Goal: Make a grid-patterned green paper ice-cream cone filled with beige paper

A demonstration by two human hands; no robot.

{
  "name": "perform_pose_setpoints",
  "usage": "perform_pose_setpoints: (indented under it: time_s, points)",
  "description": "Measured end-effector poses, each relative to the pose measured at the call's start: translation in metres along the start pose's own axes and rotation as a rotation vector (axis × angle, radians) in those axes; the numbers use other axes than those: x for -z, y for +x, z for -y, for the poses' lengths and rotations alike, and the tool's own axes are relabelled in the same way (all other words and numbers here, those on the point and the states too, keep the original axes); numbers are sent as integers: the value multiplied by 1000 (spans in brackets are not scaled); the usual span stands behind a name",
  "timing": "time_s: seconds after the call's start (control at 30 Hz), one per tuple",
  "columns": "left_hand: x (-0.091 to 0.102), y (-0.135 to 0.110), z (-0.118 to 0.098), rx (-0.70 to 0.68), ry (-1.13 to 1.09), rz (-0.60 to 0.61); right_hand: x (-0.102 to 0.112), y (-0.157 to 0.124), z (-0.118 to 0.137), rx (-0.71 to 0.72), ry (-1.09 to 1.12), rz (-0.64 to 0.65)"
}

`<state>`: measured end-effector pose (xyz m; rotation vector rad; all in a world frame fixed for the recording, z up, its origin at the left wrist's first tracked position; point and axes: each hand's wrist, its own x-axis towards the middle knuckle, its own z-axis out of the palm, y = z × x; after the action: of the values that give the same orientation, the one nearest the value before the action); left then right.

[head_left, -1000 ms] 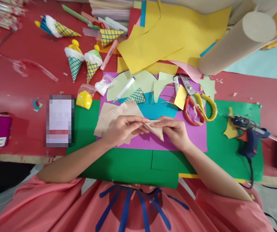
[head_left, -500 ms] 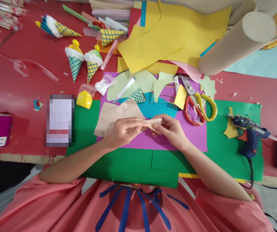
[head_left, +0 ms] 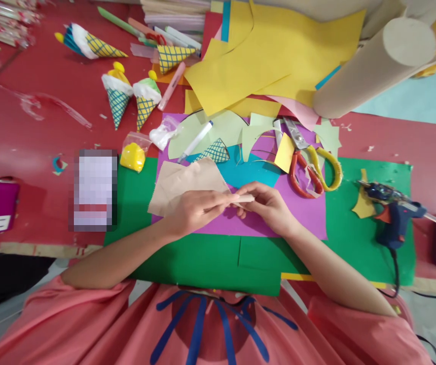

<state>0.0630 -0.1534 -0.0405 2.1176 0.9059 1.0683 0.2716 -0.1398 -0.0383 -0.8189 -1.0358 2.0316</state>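
Note:
Between my hands is a small beige strip [head_left: 246,198] that looks rolled or folded, of cloth or crepe-like paper. My left hand [head_left: 197,212] pinches its left end with the fingertips. At the other end, the thumb and fingers of my right hand [head_left: 269,205] are closed on it. A wrinkled beige sheet [head_left: 182,180] with zigzag edges lies partly under my left hand; whether the strip joins it I cannot tell. Just beyond, a small lattice-patterned paper cone [head_left: 218,150] and a white marker [head_left: 197,141] rest on cut paper pieces.
Scissors [head_left: 301,157] with red and yellow handles lie beyond my right hand. A blue glue gun [head_left: 395,218] is far right on the green sheet [head_left: 203,263]. At left are a phone [head_left: 94,190] and a bag of yellow clay [head_left: 133,156]. Finished paper cones [head_left: 117,99] lie at the back left.
The beige strip has turned to lie flatter, with its right end lower. My left fingers have slid right along it and closed together, nearer my right fingertips.

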Motion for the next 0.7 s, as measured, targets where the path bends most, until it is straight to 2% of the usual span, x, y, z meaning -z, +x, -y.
perform_pose_setpoints:
  time_s: [0.07, 0.27, 0.4, 0.47, 0.53, 0.7]
  points:
    - [3, 0, 1, -90, 40, 54, 1, 0, 0, -31, 59, 9]
    - [8, 1, 1, -143, 161, 62, 4, 0, 3, -156, 194, 2]
    - [10, 2, 2, -188, 322, 80, 3, 0, 4, -169, 184, -2]
    - [9, 3, 2, -180, 323, 89, 2, -1, 4, -152, 142, -30]
    - [8, 4, 1, -134, 254, 78, 0, -1, 3, -127, 93, -61]
    - [3, 4, -3, 173, 55, 46, -3, -1, 3, -96, -7, -96]
